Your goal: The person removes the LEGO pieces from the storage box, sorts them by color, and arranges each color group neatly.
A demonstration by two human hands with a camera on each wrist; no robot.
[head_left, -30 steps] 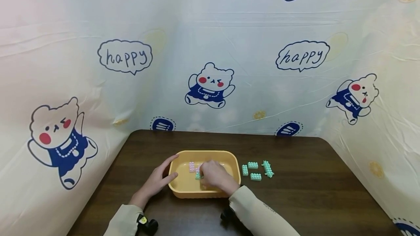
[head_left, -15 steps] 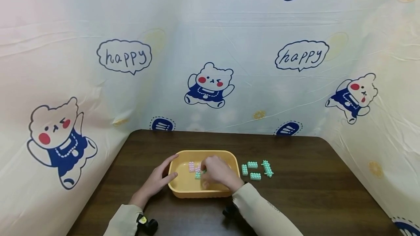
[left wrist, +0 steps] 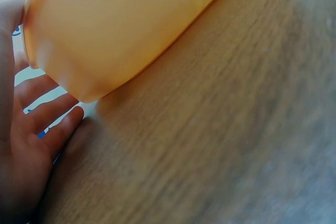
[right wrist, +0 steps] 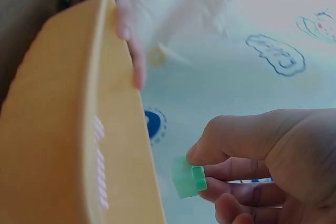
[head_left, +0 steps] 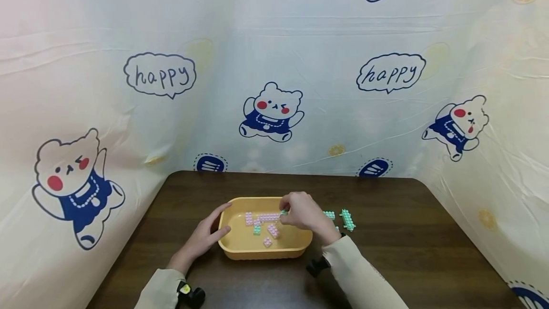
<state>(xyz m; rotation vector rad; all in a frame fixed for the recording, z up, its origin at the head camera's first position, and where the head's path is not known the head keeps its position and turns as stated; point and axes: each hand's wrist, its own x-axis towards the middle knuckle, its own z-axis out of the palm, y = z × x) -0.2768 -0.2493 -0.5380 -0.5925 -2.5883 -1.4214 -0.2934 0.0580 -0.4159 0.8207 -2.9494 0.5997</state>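
Observation:
A yellow plastic tray [head_left: 249,254] lies on the table. My left hand [head_left: 203,238] holds its left end, thumb over the rim and the other fingers spread along the outside [left wrist: 50,111]. Between thumb and fingers, my right hand [head_left: 305,214] pinches a green toy building brick [right wrist: 184,178], above the tray's right side in the head view. Inside the tray are a long pink brick piece [head_left: 269,217], a smaller pink brick [head_left: 249,219], a green brick [head_left: 257,229] and two loose pink bricks [head_left: 273,231] towards the front.
Right of the tray lie green bricks, one [head_left: 329,214] partly behind the right hand and wrist, and a longer green built piece [head_left: 348,220]. The dark wooden table [head_left: 411,247] ends at a printed curtain [head_left: 274,156] behind.
My right hand has lifted from the tray's middle and moved right and back with a green brick, uncovering the pink bricks beneath. My left hand stays at the rim.

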